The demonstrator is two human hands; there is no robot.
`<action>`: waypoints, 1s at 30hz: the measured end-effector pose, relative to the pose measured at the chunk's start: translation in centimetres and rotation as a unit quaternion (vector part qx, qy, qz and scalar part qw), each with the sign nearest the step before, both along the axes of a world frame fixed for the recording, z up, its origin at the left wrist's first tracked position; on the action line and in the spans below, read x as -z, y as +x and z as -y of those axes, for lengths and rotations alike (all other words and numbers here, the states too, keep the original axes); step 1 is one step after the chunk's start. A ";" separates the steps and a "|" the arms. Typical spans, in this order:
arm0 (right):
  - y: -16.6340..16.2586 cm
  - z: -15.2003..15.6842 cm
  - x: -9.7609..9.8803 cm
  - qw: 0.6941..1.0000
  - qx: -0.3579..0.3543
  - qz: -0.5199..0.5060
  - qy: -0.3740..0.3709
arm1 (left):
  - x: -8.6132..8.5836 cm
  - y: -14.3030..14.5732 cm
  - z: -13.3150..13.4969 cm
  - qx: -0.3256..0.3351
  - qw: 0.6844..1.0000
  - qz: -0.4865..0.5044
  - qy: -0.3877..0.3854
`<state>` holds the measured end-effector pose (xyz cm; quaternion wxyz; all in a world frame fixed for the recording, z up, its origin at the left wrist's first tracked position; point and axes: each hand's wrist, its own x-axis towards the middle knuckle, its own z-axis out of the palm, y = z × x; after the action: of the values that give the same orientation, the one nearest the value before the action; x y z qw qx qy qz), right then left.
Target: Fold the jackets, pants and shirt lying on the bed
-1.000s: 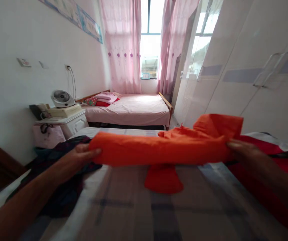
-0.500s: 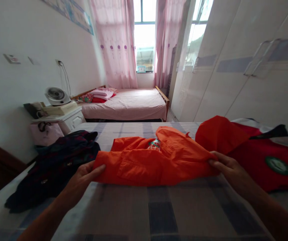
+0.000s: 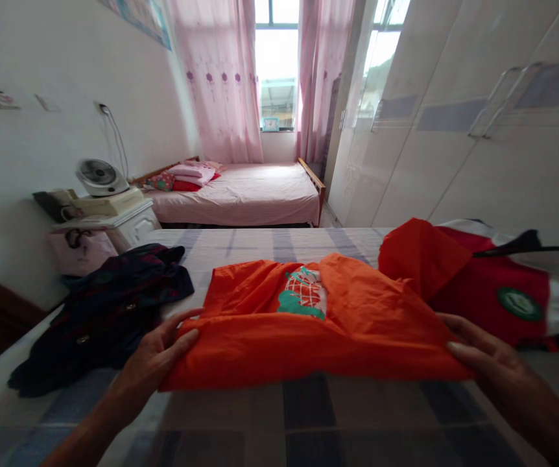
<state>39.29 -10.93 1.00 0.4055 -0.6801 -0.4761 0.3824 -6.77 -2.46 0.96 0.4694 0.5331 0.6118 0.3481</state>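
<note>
An orange garment [image 3: 270, 350] made of thin cloth, partly folded, stretches between my two hands over the checked bed sheet. A green and white print [image 3: 303, 293] shows on its middle. My left hand [image 3: 163, 347] pinches the garment's left end between thumb and fingers. At the right end, my right hand [image 3: 484, 353] grips the cloth, thumb on top. Left of the garment lies a crumpled dark plaid piece of clothing [image 3: 109, 318]. Close to my right hand sits a red and white item with a round green badge [image 3: 519, 303], beside an orange cap-like piece of cloth [image 3: 420, 256].
A second bed [image 3: 250, 188] with a pink sheet and folded bedding stands ahead, below the window. A fan [image 3: 102, 178] rests on boxes on a white bedside cabinet [image 3: 136, 220] at left. Tall white wardrobes [image 3: 454, 143] line the right side.
Both hands have come lower and farther apart, drawing the garment nearer to me and wider. More of the green and white print shows. The view has shifted slightly.
</note>
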 end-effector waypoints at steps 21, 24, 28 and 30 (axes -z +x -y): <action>-11.2 -10.7 4.1 0.894 -0.169 0.329 0.255 | 5.3 1.9 -0.7 0.182 0.820 -0.454 0.297; -10.3 -10.9 4.7 0.913 -0.189 0.276 0.234 | 4.8 1.4 -1.2 0.180 0.821 -0.451 0.302; -7.9 -12.3 1.3 0.916 -0.144 0.286 0.240 | 2.2 1.6 -3.9 0.143 0.853 -0.413 0.286; -6.3 -14.4 -0.4 0.911 -0.069 0.334 0.232 | 1.4 1.9 -6.7 0.113 0.856 -0.410 0.293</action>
<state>33.04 3.47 1.43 0.3418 -0.6205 -0.7047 0.0389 -4.90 4.26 -0.44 0.0340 0.8061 0.5538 0.2059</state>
